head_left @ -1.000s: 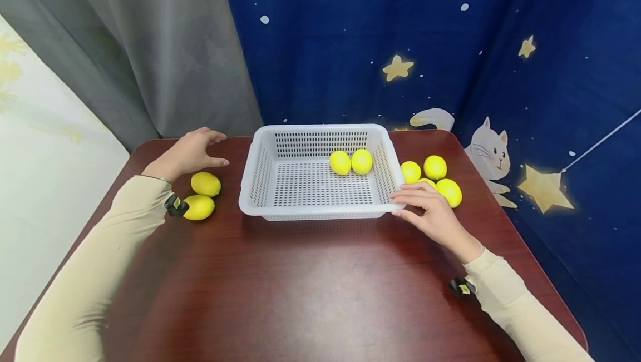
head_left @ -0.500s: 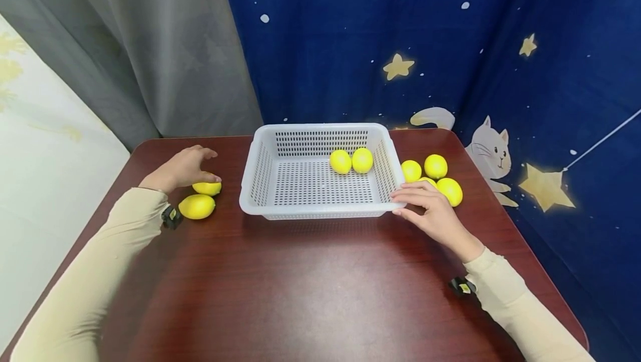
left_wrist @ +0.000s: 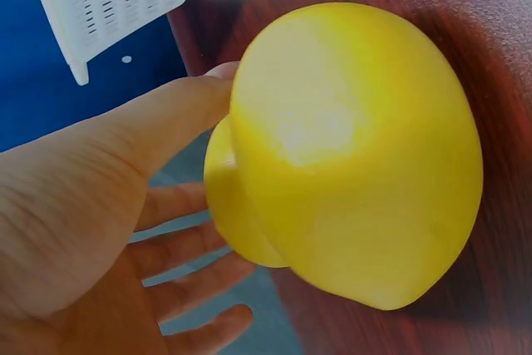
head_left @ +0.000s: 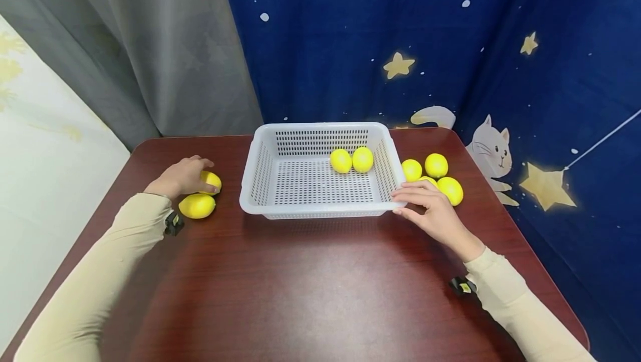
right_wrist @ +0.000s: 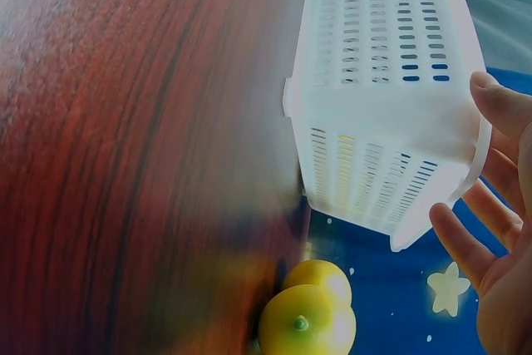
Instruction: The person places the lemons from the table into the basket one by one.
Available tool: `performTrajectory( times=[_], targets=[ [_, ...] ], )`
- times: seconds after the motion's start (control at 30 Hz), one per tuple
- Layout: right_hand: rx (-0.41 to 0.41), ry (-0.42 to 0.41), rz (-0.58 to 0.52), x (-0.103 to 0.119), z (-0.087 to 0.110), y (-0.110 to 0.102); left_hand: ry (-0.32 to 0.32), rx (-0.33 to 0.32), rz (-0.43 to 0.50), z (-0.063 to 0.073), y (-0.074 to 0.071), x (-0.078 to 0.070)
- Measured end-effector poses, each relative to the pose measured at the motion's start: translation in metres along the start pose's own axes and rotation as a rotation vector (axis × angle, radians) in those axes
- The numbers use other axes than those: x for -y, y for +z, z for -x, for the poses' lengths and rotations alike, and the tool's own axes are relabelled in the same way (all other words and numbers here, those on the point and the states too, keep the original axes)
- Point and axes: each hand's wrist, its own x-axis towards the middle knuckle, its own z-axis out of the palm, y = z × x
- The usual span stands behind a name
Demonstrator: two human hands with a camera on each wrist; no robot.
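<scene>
At the table's left side, my left hand (head_left: 182,177) has its thumb and fingers around the farther of two lemons (head_left: 212,183). In the left wrist view, the nearer lemon (left_wrist: 357,155) hides much of that grip; the held lemon (left_wrist: 237,205) shows only partly behind it. A white perforated plastic basket (head_left: 320,209) stands mid-table with two lemons (head_left: 351,160) inside, toward its right end. My right hand (head_left: 432,214) holds the basket's near right corner, thumb below the rim and fingers over it.
Several more lemons (head_left: 449,191) lie close together just right of the basket, beyond my right hand. Bare dark wood table (head_left: 320,284) stretches in front of the basket. A blue star-patterned curtain (head_left: 350,45) and a grey curtain (head_left: 180,62) hang behind the table.
My left hand has come down from above the left pair of lemons onto the farther one and closed around it. My right hand and the basket stay put.
</scene>
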Motion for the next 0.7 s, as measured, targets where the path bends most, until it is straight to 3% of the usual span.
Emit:
performTrajectory(
  times=[0.43,0.7],
  targets=[
    [0.0,-0.003,-0.007,-0.0001,0.0002,0.0008,-0.073,0.002,-0.035,0.0008,0.0052,0.0043],
    [-0.004,-0.007,-0.007,-0.0001,-0.0001,-0.0001,-0.183,-0.006,-0.021,0.0046,0.0061,0.0022]
  ],
)
